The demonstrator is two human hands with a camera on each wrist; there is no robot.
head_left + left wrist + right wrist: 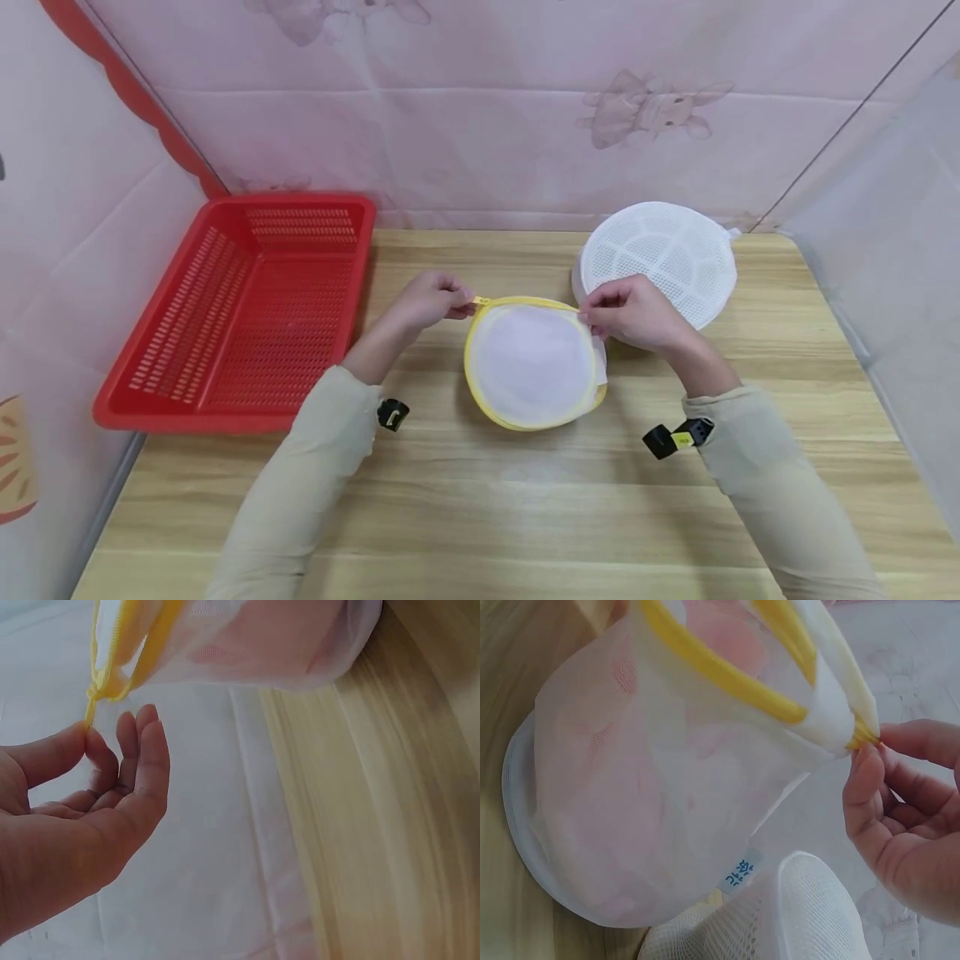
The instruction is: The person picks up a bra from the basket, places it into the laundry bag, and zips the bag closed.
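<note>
A round white mesh laundry bag point(534, 364) with yellow trim stands on the table between both hands. My left hand point(433, 300) pinches a thin yellow tab point(91, 712) at the bag's left rim between thumb and index finger, the other fingers loosely bent. On the far side, my right hand point(636, 314) pinches the yellow trim point(864, 735) at the opposite edge. Between them the top gapes in the right wrist view. Something pinkish point(622, 817) shows through the sheer wall; what it is I cannot tell. A white label point(740, 871) with blue characters hangs low on the bag.
A red plastic basket point(232, 421) with slotted walls stands at the left. Behind my right hand is a round white mesh container point(675, 250) with a small tab. The wooden table point(510, 517) meets a pink patterned sheet point(480, 158) at the back.
</note>
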